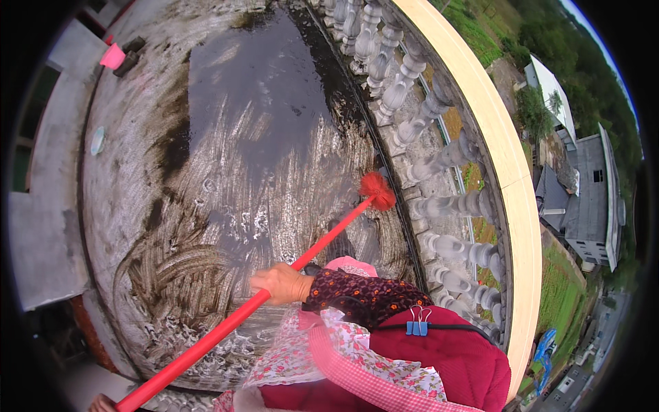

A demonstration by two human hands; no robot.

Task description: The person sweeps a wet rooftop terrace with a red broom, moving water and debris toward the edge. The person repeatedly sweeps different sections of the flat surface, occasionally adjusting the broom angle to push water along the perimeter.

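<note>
Wet gry flr [130, 178], dk. puddle [254, 96], pink tub [112, 57]

The red brush [237, 316], long-handled and round-headed, slants over the floor [288, 206].

Dark patterned sleeve [364, 296], crimson garment [463, 360], blue clip [416, 329], pink-checked trim [327, 351].

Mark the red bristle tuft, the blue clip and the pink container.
Red bristle tuft [377, 191]: head view, middle of the bristles.
Blue clip [416, 329]: head view, clip body.
Pink container [112, 57]: head view, outer wall.
</note>
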